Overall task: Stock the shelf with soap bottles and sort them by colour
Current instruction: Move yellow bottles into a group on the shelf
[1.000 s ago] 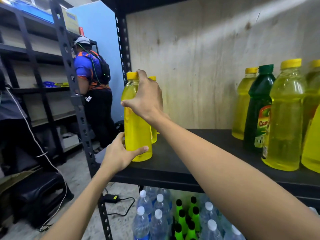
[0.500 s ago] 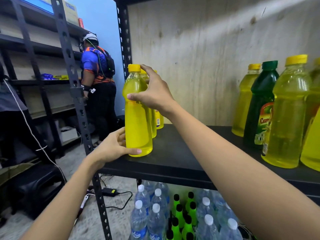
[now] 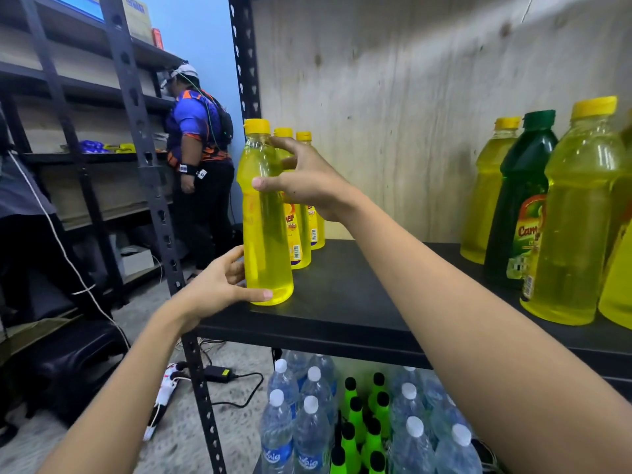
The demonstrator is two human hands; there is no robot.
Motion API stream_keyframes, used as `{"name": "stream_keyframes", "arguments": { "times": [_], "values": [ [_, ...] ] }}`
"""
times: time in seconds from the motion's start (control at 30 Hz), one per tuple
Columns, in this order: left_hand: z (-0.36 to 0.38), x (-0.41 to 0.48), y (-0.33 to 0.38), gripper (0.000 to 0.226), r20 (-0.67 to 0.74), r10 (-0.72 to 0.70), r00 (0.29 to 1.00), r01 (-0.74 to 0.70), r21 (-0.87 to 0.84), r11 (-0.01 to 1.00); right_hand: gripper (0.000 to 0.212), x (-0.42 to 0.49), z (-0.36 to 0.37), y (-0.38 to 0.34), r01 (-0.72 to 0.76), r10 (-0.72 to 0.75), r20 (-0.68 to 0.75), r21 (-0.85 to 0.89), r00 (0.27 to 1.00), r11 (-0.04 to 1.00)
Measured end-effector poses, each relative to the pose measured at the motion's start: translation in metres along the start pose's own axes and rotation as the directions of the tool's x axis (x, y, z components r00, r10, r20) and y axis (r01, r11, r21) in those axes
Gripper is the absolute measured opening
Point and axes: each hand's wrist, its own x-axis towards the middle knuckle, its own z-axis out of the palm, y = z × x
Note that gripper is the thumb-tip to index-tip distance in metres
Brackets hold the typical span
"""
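A yellow soap bottle (image 3: 265, 234) with a yellow cap stands upright at the front left of the black shelf (image 3: 342, 302). My left hand (image 3: 219, 285) holds its base, thumb across the front. My right hand (image 3: 307, 186) holds its upper part loosely, thumb on the front and index finger by the neck. Two more yellow bottles (image 3: 299, 241) stand in a row right behind it. At the right end of the shelf a dark green bottle (image 3: 523, 200) stands among several yellow bottles (image 3: 578, 217).
The shelf backs onto a plywood panel (image 3: 393, 114). The level below holds water bottles (image 3: 307, 422) and bright green bottles with black caps (image 3: 355, 429). A black upright post (image 3: 154, 200) stands left of the shelf. Another person (image 3: 201, 165) works at the far rack. Cables and a power adapter (image 3: 217, 373) lie on the floor.
The yellow bottle has moved a little further onto the shelf, in line with the two behind it. My right hand has slid from the cap down to the bottle's shoulder.
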Motion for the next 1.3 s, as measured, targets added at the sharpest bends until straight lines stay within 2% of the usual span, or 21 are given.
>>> {"name": "stream_keyframes", "arguments": {
  "times": [0.07,0.27,0.33,0.4,0.47,0.53,0.6,0.77,1.03,1.1,1.17,1.23,1.3],
  "values": [
    [0.000,0.001,0.003,0.100,-0.003,-0.005,1.000,0.005,-0.027,1.000,0.081,0.002,-0.005,0.002,-0.059,0.050,0.085,0.107,0.995,0.992],
    [0.019,-0.003,-0.002,0.114,-0.277,-0.007,0.961,0.017,0.033,0.999,0.081,0.000,-0.008,0.009,-0.155,0.102,0.180,0.315,0.978,0.936],
    [0.028,-0.005,-0.005,0.109,-0.365,0.009,0.931,0.012,0.055,0.998,0.093,-0.003,0.000,0.011,-0.169,0.128,0.163,0.271,0.978,0.948],
    [0.037,-0.008,-0.006,0.092,-0.454,0.033,0.891,0.026,0.123,0.992,0.103,-0.005,0.013,0.015,-0.159,0.140,0.111,0.186,0.984,0.970],
    [0.040,-0.008,-0.006,0.079,-0.522,0.046,0.852,0.078,0.212,0.974,0.102,-0.006,0.023,0.021,-0.158,0.152,0.052,0.140,0.987,0.977],
    [0.042,-0.008,-0.005,0.083,-0.560,0.053,0.827,0.141,0.298,0.944,0.093,-0.004,0.024,0.028,-0.157,0.152,0.048,0.131,0.987,0.979],
    [0.046,-0.008,-0.005,0.097,-0.611,0.067,0.789,0.192,0.348,0.918,0.088,-0.002,0.021,0.032,-0.168,0.160,0.079,0.114,0.984,0.979],
    [0.059,-0.011,-0.006,0.105,-0.717,0.091,0.691,0.216,0.325,0.921,0.084,-0.003,0.024,0.037,-0.180,0.166,0.104,0.144,0.981,0.973],
    [0.066,-0.015,-0.006,0.103,-0.723,0.100,0.684,0.219,0.334,0.917,0.079,-0.009,0.026,0.041,-0.180,0.168,0.081,0.173,0.982,0.968],
    [0.068,-0.017,-0.003,0.106,-0.708,0.096,0.699,0.226,0.347,0.910,0.074,-0.018,0.021,0.038,-0.178,0.170,0.074,0.115,0.983,0.977],
    [0.076,-0.022,0.000,0.118,-0.717,0.120,0.687,0.214,0.358,0.909,0.062,-0.034,0.007,0.036,-0.162,0.162,0.074,-0.007,0.984,0.987],
    [0.092,-0.032,0.007,0.123,-0.766,0.199,0.612,0.195,0.390,0.900,0.050,-0.057,-0.016,0.033,-0.128,0.131,0.026,-0.088,0.991,0.988],
    [0.115,-0.039,0.016,0.106,-0.779,0.345,0.524,0.102,0.459,0.883,0.041,-0.087,-0.047,0.029,-0.102,0.096,-0.054,-0.128,0.994,0.987]
  ]
}}
